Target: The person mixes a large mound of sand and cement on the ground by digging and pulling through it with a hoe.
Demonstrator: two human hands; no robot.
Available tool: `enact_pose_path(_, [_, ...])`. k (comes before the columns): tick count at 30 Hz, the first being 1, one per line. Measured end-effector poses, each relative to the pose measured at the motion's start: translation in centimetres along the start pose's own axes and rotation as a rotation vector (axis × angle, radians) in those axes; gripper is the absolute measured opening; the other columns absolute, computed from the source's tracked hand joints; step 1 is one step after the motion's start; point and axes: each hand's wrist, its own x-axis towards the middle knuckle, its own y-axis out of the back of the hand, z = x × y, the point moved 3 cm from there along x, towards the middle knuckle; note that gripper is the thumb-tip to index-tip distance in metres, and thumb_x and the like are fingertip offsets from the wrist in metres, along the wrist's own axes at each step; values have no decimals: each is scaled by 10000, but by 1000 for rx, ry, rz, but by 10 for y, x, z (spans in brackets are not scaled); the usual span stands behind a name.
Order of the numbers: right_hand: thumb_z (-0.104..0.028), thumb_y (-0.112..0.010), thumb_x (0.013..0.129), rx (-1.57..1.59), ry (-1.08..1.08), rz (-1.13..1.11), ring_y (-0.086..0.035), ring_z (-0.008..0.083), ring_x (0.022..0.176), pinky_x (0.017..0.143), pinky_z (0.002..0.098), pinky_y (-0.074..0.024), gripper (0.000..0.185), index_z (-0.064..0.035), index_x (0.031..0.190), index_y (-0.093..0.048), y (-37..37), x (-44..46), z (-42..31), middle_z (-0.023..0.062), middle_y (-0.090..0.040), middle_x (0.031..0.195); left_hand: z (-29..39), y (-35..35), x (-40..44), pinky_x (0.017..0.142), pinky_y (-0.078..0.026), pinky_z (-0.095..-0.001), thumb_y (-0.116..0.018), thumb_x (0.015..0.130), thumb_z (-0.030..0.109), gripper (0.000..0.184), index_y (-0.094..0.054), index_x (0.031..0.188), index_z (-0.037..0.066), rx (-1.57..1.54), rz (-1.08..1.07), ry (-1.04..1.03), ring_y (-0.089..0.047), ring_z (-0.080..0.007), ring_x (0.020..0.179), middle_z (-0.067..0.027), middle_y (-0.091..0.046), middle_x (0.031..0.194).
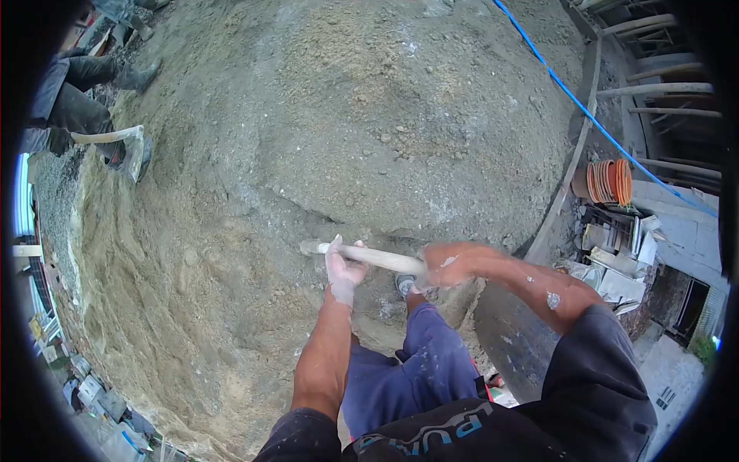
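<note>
We grasp the handle (pixel 389 260) with our left hand (pixel 344 272) and blurred right hand (pixel 448 266), over the dirt (pixel 246 146). A blue hose (pixel 571 95) runs at upper right.

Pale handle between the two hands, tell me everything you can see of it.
The pale handle is a thick, straight, rounded shaft that looks like wood. It lies across the view in front of the person's legs, slanting slightly down toward the right. The left hand touches it toward the left; the blurred right hand grips it at the right, hiding that end. Past the left hand, its shape is unclear.
</note>
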Motion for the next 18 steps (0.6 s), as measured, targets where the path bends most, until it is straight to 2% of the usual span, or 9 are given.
enact_pose_path(2, [-478,-656,779,-19,75,17,-624,284,659,615,422,-459,545,38,949,-618,34,-64,50,155,-642,707,-9,-40,-12,770,-516,-444,-651,848,305,318,-472,1006,95,-19,-3,-91,-574,-247,782,-112,-549,867])
enact_pose_path(3, [-477,-638,806,-108,129,149,-643,349,740,662,450,-476,594,29,1106,-562,44,-96,85,196,-659,795,-16,-65,-17,772,-512,-444,-652,844,296,303,-481,982,87,-53,-100,-82,-573,-245,782,-108,-552,848])
enact_pose_path(4, [-429,-641,810,-241,31,218,-644,379,824,716,460,-490,572,6,1163,-529,57,-131,105,213,-661,864,-23,-92,-20,775,-508,-444,-652,840,286,289,-490,959,78,-95,-196,-71,-572,-244,781,-104,-554,829])
enact_pose_path(6, [-345,-662,792,-244,-159,370,-636,365,908,787,449,-498,495,-12,1138,-541,68,-171,159,196,-660,923,-49,-150,-42,804,-480,-435,-655,823,250,242,-516,857,55,-115,-329,-72,-561,-235,761,-84,-560,764])
enact_pose_path(7, [-315,-665,783,-266,-178,479,-630,361,933,806,445,-496,470,-18,1127,-545,70,-181,186,192,-657,942,-68,-185,-55,842,-455,-435,-657,817,243,236,-514,813,55,-61,-418,-71,-551,-242,744,-82,-560,754])
enact_pose_path(10, [-236,-672,759,-357,-209,786,-611,350,997,852,436,-490,410,-32,1096,-557,71,-168,272,178,-648,989,-109,-249,-66,770,-436,-404,-639,839,234,200,-515,748,106,-22,-534,-118,-530,-217,702,-43,-536,707])
enact_pose_path(12, [-201,-670,751,-444,-175,916,-597,346,1027,870,434,-485,381,-36,1077,-564,64,-123,320,170,-640,1006,-115,-259,-78,742,-434,-384,-634,852,228,194,-514,740,122,-12,-555,-179,-517,-191,682,-21,-524,692])
enact_pose_path(15, [-65,-547,810,-397,-107,853,-603,328,1036,870,439,-495,285,-44,1092,-583,42,-76,286,165,-638,1044,-82,-223,-85,743,-436,-383,-614,861,221,195,-509,727,125,31,-550,-303,-521,-178,675,-9,-519,675])
enact_pose_path(18, [-97,-594,787,-250,16,703,-619,336,996,846,447,-500,232,-50,1014,-595,-18,-16,237,165,-644,981,-24,-159,-99,730,-442,-387,-587,868,215,203,-498,708,129,68,-444,-372,-524,-171,656,3,-506,648])
